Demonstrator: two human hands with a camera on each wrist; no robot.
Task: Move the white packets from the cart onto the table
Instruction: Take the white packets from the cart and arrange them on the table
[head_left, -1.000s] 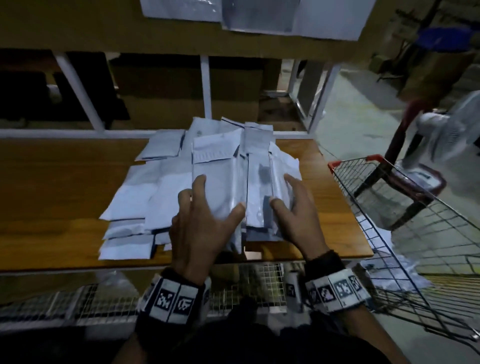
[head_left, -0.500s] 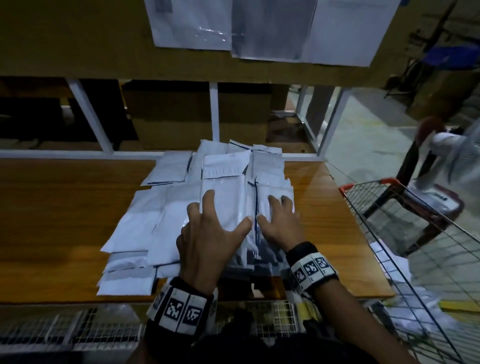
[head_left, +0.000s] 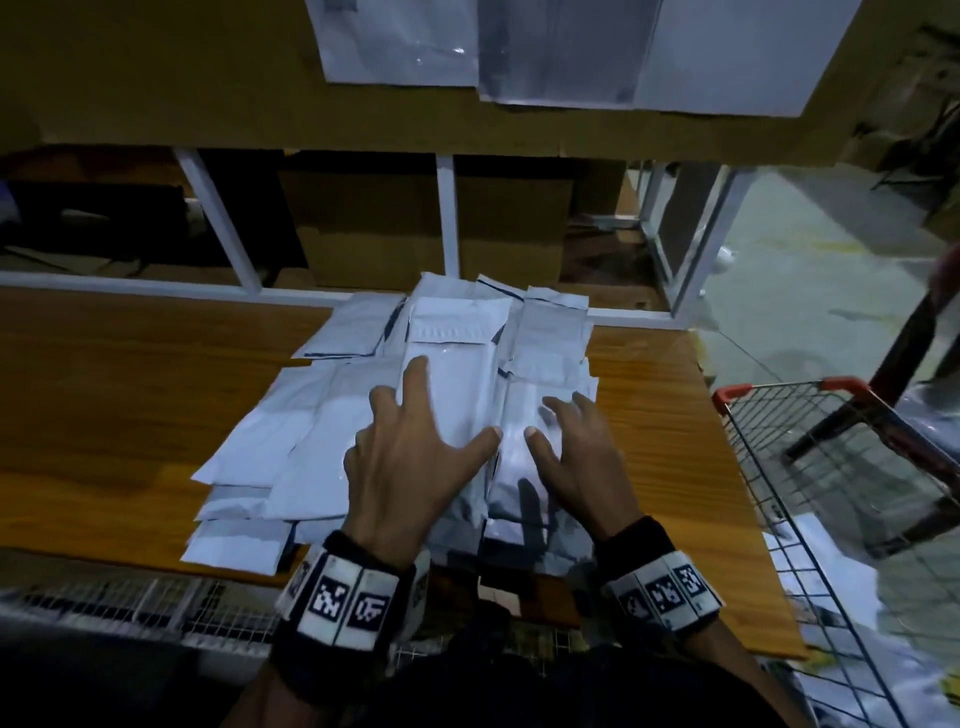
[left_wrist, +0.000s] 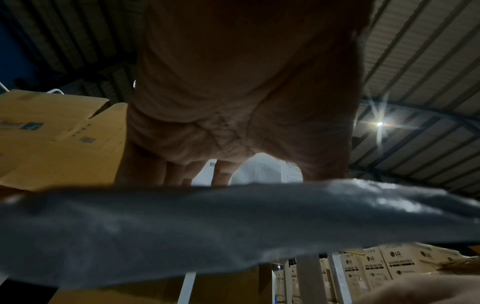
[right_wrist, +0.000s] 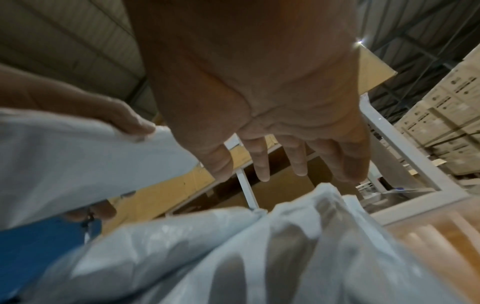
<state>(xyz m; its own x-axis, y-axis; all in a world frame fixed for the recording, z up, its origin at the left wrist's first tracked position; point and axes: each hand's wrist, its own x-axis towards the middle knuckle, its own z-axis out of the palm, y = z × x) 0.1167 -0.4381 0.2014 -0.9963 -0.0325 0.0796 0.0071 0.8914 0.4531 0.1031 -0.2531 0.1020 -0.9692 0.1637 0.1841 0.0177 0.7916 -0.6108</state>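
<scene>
A loose pile of white packets (head_left: 452, 364) lies on the wooden table (head_left: 130, 415). My left hand (head_left: 415, 457) rests on the pile's near middle with fingers spread and straight. In the left wrist view its palm (left_wrist: 233, 102) hangs over a grey-looking packet (left_wrist: 182, 222). Just to its right my right hand (head_left: 576, 452) lies flat on the packets, fingers straight (right_wrist: 272, 102) over crumpled packets (right_wrist: 233, 257). The wire cart (head_left: 841, 467) with red corners stands at the table's right end. More white packets (head_left: 815, 571) show through its mesh.
White frame posts (head_left: 447, 218) and cardboard boxes (head_left: 415, 223) stand behind the table. Papers (head_left: 519, 47) hang from the shelf above. A white wire rack (head_left: 156, 608) runs below the table's near edge. Bare wood lies left of the pile.
My hands went from flanking a bundle of packets at the table's near edge to lying flat on top of it. The bundle now rests on the pile.
</scene>
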